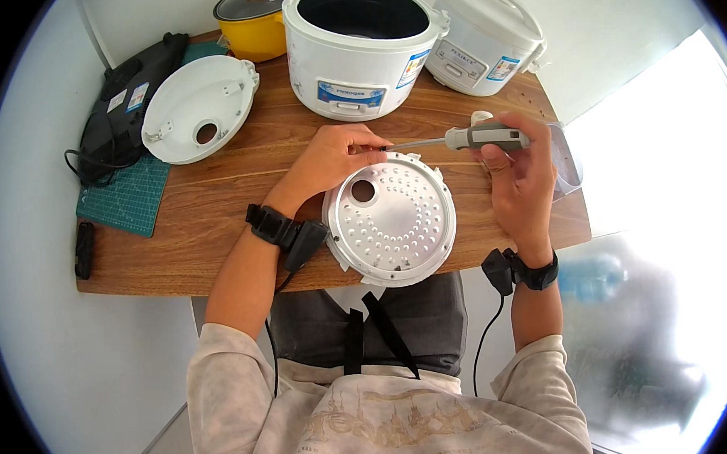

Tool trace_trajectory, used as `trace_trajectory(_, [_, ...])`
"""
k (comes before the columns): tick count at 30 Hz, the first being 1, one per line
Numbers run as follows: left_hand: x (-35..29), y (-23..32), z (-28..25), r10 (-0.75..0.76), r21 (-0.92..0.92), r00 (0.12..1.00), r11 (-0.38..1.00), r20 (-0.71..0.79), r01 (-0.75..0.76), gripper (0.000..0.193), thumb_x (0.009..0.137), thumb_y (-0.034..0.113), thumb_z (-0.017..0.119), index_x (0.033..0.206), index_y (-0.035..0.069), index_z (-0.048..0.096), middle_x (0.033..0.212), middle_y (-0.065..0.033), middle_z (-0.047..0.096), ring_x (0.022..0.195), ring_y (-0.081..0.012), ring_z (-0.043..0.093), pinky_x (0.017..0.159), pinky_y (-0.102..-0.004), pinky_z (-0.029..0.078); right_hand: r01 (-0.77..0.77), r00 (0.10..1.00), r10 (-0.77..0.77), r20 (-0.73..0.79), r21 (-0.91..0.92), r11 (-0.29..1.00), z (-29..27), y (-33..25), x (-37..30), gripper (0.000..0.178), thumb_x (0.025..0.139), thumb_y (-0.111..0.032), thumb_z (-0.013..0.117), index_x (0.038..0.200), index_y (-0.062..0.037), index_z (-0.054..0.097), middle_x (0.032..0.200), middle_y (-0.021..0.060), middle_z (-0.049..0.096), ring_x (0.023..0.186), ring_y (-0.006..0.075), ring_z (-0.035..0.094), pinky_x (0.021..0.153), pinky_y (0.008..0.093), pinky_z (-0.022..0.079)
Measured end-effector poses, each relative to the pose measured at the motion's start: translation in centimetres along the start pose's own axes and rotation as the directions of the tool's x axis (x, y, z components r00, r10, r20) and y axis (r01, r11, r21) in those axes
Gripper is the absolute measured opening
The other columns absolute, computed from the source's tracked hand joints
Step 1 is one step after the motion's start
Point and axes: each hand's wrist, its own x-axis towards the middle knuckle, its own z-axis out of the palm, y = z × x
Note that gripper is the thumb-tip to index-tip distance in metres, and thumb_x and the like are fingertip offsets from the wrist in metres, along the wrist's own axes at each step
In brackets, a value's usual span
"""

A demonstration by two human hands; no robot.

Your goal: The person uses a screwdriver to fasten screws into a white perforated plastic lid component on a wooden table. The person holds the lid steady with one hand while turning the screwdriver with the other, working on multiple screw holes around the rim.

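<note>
- Two black strapped-on units sit nearest, a left wrist unit (pixel 305 244) and a right wrist unit (pixel 498 270), each trailing a cable.
- Round silvery metal plate (pixel 404 204), dimpled and with one large hole, at the near edge of the wooden table (pixel 196 212), between the forearms.
- Left hand (pixel 323 161) just past the plate's far left rim, thumb and fingertips pinched together on a small dark piece (pixel 384 148), too small to identify.
- Screwdriver (pixel 491 138) lying level above the plate's far rim, its tip at that piece.
- Right hand (pixel 522 180) closed around the grey-and-white handle.
- Clear plastic box (pixel 570 168) beyond the right hand, at the table's right side.
- Green cutting mat (pixel 125 200) at left, partly under a black appliance (pixel 127 104); a white lid (pixel 175 114) beside that, underside up.
- Farthest: an open white cooker (pixel 354 65), a closed white cooker (pixel 485 32) to its right, a yellow pot (pixel 254 40) to its left.
</note>
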Motion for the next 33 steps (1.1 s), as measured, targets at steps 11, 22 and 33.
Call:
trace_trajectory(11, [0.1,-0.6,0.2,0.05,-0.058,0.999,0.997,-0.02,-0.051,0.023,0.092,0.014,0.075,0.112,0.002,0.076,0.097,-0.0055,0.073,0.083,-0.013,0.064,0.075,-0.027,0.052,-0.047,0.999,0.047,-0.002,0.097,0.994,-0.1,-0.2,0.4,0.036,0.099,-0.011,0.068,0.13,-0.0026,0.052,0.102,0.0117,0.071,0.096,0.0172,0.072,0.08,0.0283,0.058])
trace_trajectory(22, [0.0,-0.8,0.2,0.065,-0.02,0.997,0.998,-0.049,-0.066,0.026,0.095,0.02,0.074,0.115,0.004,0.076,0.104,-0.0087,0.078,0.086,-0.0138,0.07,0.078,-0.028,0.055,0.022,1.0,-0.022,-0.002,-0.033,0.999,0.2,-0.7,1.0,0.037,0.098,-0.014,0.07,0.129,-0.0032,0.054,0.102,0.0121,0.072,0.097,0.0193,0.073,0.082,0.0306,0.059])
trace_trajectory(33, [0.0,-0.3,0.5,0.011,-0.091,0.998,0.996,-0.059,-0.017,0.026,0.094,0.015,0.073,0.117,0.002,0.075,0.107,-0.0091,0.078,0.088,-0.0128,0.071,0.081,-0.028,0.057,0.036,0.999,-0.034,-0.021,0.075,0.997,1.7,-1.3,2.8,0.053,0.098,-0.015,0.07,0.141,-0.0044,0.04,0.107,0.0167,0.072,0.099,0.0229,0.073,0.086,0.0337,0.058])
